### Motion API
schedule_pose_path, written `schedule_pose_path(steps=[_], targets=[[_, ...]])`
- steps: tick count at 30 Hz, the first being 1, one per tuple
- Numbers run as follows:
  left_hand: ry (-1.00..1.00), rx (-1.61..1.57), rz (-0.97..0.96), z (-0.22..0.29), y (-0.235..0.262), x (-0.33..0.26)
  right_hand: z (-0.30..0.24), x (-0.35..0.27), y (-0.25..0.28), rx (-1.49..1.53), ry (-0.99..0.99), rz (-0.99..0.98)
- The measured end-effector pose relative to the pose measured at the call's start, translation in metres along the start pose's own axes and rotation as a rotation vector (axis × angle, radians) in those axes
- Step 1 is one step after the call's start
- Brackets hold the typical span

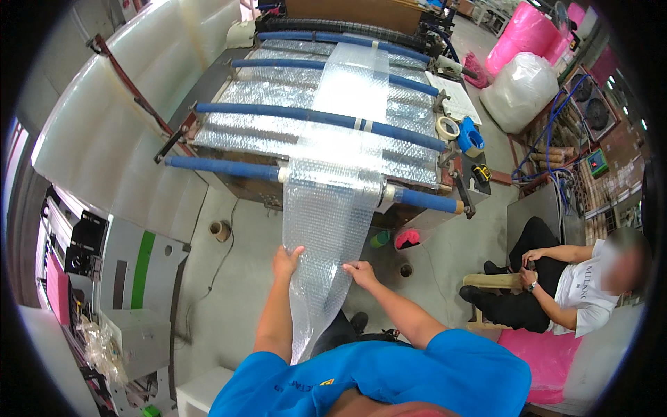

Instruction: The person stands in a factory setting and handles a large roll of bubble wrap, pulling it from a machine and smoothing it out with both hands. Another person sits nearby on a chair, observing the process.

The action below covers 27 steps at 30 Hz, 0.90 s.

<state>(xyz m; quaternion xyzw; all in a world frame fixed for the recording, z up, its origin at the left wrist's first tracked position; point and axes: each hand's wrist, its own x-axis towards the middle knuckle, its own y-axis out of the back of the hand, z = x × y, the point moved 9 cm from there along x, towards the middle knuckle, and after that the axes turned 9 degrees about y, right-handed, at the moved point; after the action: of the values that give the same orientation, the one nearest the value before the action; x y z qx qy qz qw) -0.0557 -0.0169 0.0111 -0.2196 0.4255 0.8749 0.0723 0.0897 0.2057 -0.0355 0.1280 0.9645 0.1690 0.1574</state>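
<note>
A long strip of clear bubble wrap point(326, 222) comes down over the blue-covered bars and hangs toward me, its lower end reaching my body. My left hand point(286, 261) grips its left edge, thumb on top and fingers curled behind. On the opposite edge, my right hand point(359, 272) pinches the film between thumb and fingers. Between both hands the strip sags and narrows. Just beyond, it passes over the nearest blue bar point(226, 168), between pale collars. Silvery bubble film point(243, 94) covers the machine bed beneath the other bars.
Masking tape point(447, 128), a blue tape roll point(470, 136) and a tape measure point(481, 174) lie on the machine's right side. A seated person point(566, 281) is at my right. Large film rolls point(139, 97) stand at left, beside a grey-green machine point(139, 278). A cable point(221, 271) crosses the floor.
</note>
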Motion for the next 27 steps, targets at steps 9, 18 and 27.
schedule_pose_path(steps=[9,18,27], targets=[[0.042,0.052,-0.044,0.0,-0.014,0.014,0.009,0.011,0.004,-0.125,-0.059,-0.015],[0.016,-0.003,-0.039,-0.008,-0.019,0.018,0.005,0.007,0.007,-0.134,-0.092,-0.04],[-0.074,-0.045,-0.045,-0.019,-0.014,0.001,0.007,-0.016,-0.001,-0.119,-0.044,-0.026]])
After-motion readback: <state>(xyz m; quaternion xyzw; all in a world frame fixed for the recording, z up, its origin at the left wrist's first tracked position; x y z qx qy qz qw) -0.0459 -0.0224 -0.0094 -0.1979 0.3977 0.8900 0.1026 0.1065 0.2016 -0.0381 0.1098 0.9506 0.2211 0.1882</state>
